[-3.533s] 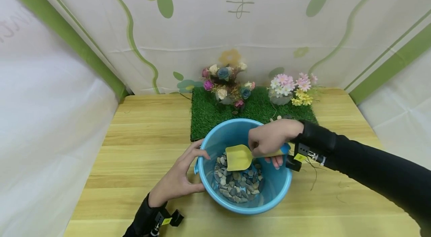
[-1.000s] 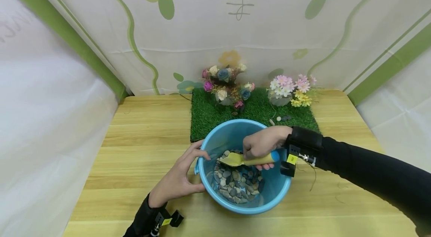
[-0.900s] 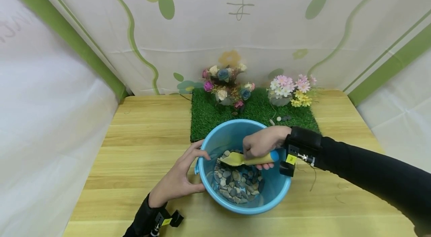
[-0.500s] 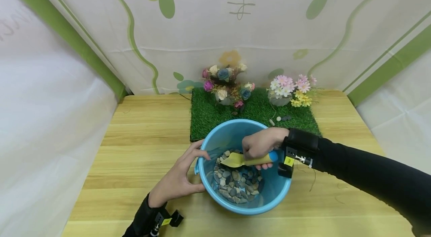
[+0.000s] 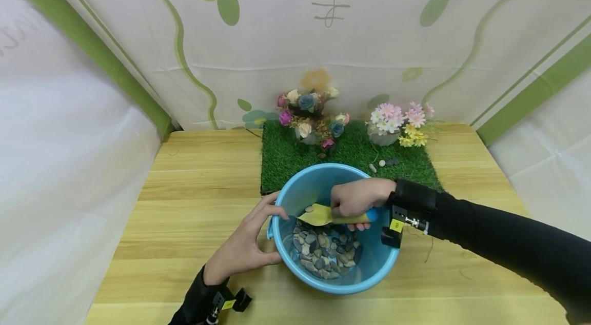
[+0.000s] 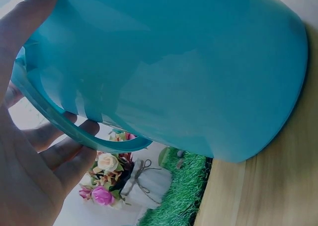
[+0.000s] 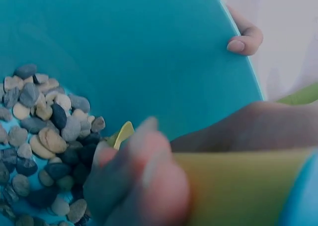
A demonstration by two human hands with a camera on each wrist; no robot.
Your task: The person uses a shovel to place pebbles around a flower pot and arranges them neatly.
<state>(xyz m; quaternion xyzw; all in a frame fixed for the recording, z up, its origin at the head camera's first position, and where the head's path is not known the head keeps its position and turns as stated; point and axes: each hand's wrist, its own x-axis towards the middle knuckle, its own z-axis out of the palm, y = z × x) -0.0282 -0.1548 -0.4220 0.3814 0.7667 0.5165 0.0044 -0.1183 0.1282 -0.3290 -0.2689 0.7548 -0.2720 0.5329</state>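
Note:
A light blue bucket (image 5: 323, 288) stands on the table, its floor strewn with grey, tan and dark pebbles (image 7: 52, 141). My left hand (image 5: 249, 238) grips its left rim, with one fingertip hooked over the edge and the others outside, by the bucket's handle (image 6: 74, 131). Inside the bucket, my right hand (image 5: 355, 197) holds a yellow toy shovel (image 5: 318, 215) by its blue-ended handle. The blade is tilted, tip to the left, low over the pebbles, and a pale pebble shows behind its edge. In the right wrist view my fingers hide most of the blade.
Behind the bucket lies a green artificial turf mat (image 5: 281, 166). On it stand a pot of mixed roses (image 5: 311, 120) and a pot of pink, white and yellow flowers (image 5: 394, 122), with several loose pebbles (image 5: 382, 163). A printed curtain (image 5: 277, 38) hangs behind the wooden table (image 5: 198, 181).
The shovel's blade, seen broad face up earlier, has turned onto a slant and shifted left in the bucket with my right hand. Just now it rises slightly. My left hand stays on the rim.

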